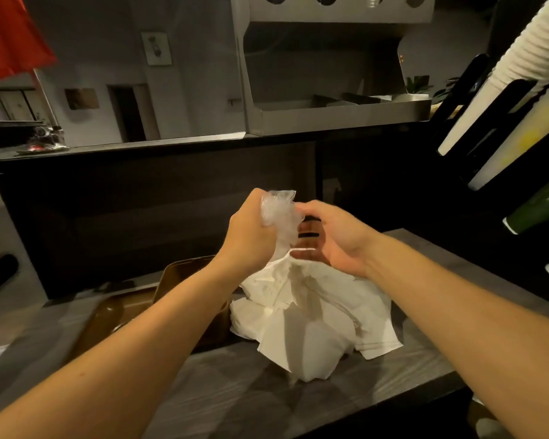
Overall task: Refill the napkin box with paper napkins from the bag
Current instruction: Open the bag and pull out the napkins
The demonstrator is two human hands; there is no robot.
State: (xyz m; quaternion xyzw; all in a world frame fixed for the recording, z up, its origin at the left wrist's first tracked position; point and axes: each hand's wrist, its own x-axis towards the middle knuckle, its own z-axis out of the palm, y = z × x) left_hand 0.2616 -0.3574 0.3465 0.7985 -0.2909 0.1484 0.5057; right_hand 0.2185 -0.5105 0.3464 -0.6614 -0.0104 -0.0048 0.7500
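Left hand (251,236): fingers clenched round the gathered neck of the bag (281,217), fist turned so the knuckles face away; the crumpled clear plastic rises out of the top of the fist. Right hand (333,239): thumb and forefinger pinch the same neck from the right side, remaining fingers loosely curled below; their tips are hidden behind the palm. A thin white tie or string runs level from the neck toward the right palm; which it is cannot be made out. The bag is one item, long axis upright, neck uppermost, its bulk hanging down and resting on the grey counter (267,394). The napkins (308,321) inside are white, folded and bunched; corners splay out at the bottom right. Their number cannot be counted, and the plastic over them is barely visible. One brown box (184,274) stands just left of the bag, touching or nearly touching it; the left forearm crosses in front, hiding most of it, and its contents cannot be seen. Behind, one steel shelf (339,118) sits on a raised dark ledge. At the right edge, stacked white cups (526,49) lean diagonally, cut off by the frame.
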